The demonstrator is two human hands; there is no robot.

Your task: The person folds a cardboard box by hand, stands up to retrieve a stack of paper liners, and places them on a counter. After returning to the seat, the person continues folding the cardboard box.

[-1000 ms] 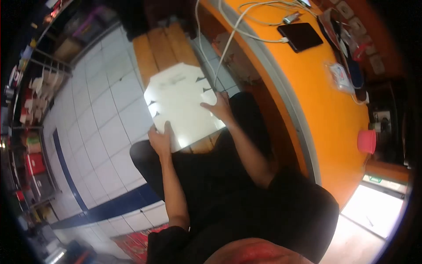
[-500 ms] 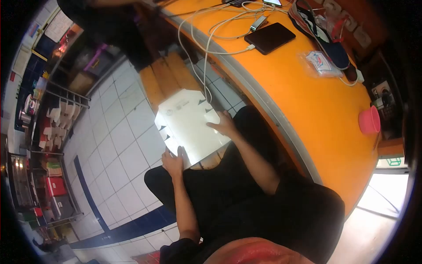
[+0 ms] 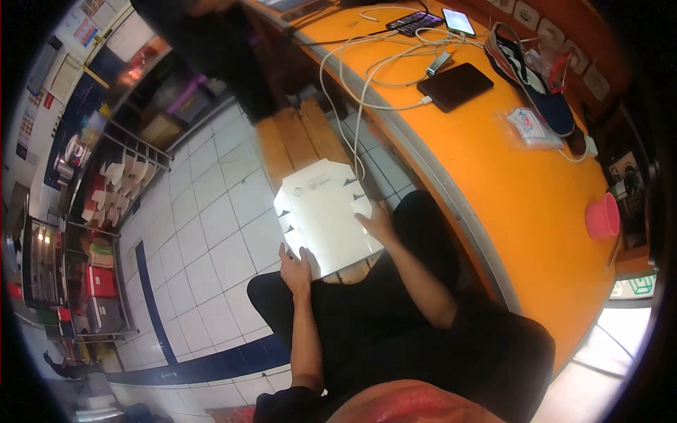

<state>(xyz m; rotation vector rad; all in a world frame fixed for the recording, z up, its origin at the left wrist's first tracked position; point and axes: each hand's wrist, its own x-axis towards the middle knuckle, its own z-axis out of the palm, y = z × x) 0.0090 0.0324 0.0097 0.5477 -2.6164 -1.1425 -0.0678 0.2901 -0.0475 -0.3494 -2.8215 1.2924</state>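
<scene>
A white flat cardboard sheet (image 3: 328, 218) with cut slots along two sides and small printed marks near its far end lies over the wooden bench in front of me. My left hand (image 3: 296, 269) is at its near left corner, thumb and fingers apart around the edge. My right hand (image 3: 377, 224) grips the right edge, thumb on top and the other fingers partly hidden at the rim.
On the orange table (image 3: 508, 190) at right are a dark tablet (image 3: 455, 87), cables, a lit phone (image 3: 458, 22), a shoe (image 3: 532, 84), a plastic packet (image 3: 534, 128) and a pink cup (image 3: 602, 216). Another person (image 3: 226, 56) is beyond the bench (image 3: 296, 137). Shelves (image 3: 92, 282) stand left.
The view has shifted, so the sheet, hands and table appear lower and further right. The fingers of my left hand look more spread at the sheet's corner. My right hand keeps its hold.
</scene>
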